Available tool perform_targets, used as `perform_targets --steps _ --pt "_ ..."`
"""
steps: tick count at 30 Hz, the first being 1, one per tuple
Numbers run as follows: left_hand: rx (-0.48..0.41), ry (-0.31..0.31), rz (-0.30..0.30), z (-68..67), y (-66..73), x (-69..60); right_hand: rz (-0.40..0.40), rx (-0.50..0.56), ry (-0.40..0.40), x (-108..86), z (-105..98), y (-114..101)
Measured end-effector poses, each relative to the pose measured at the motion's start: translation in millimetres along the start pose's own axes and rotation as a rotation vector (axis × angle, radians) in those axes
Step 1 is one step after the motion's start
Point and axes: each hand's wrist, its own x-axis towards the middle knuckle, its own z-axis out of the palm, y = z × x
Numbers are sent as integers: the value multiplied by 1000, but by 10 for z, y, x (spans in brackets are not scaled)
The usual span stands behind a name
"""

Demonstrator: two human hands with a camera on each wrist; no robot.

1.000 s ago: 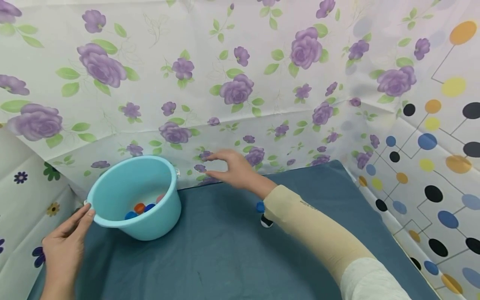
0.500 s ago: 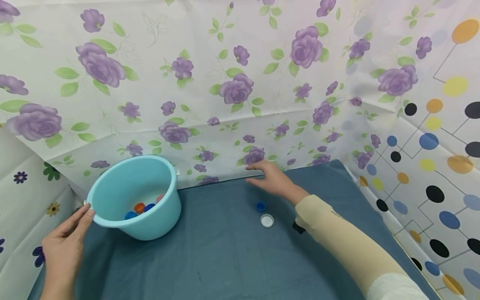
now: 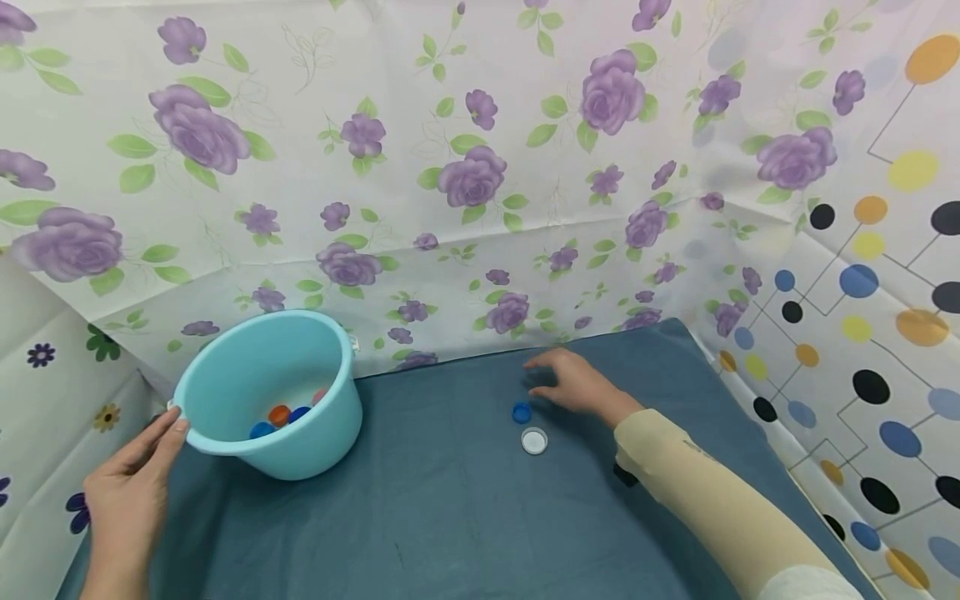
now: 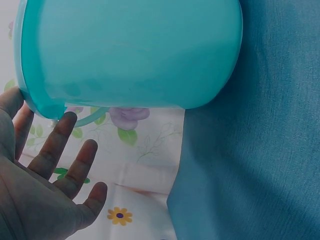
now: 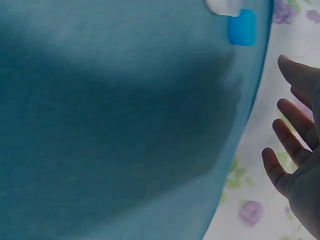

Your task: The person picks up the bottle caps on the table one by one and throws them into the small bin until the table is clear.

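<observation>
At the left stands a light blue bucket [image 3: 307,450], its rim pinched between the thumb and fingers of my left hand [image 3: 129,500]. In the left wrist view the other fingers of that hand [image 4: 37,200] spread out below the rim. Inside the bucket lie an orange cap [image 3: 279,416], blue caps [image 3: 262,430] and a pinkish one [image 3: 320,396]. My right hand [image 3: 576,383] hovers with nothing in it, just right of and behind a small blue bottle cap [image 3: 522,413]. A white cap [image 3: 534,442] lies in front of the blue one. The right wrist view shows its fingers apart from the caps.
Blue-grey cloth [image 3: 420,517] covers the surface. Behind it rises a sheet with purple flowers [image 3: 472,179]. On the right hangs a sheet with coloured dots [image 3: 855,283], and at the left a flowered sheet [image 3: 45,392] closes the side.
My right hand has moved right and downward, from near the bucket to beside the blue cap. Both caps, partly covered by the right arm earlier, now show fully. My left hand stays on the rim.
</observation>
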Motion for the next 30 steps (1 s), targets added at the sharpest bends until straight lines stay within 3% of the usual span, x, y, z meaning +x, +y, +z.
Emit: perform_targets --steps 8,15,30 --pt "8 0 -7 6 15 -5 30 -68 -82 -98 103 83" --pt "-5 -1 20 5 -5 -4 31 -25 -122 -122 173 57" --pt "-18 -15 24 -22 -16 -28 51 -30 -88 -117 358 38"
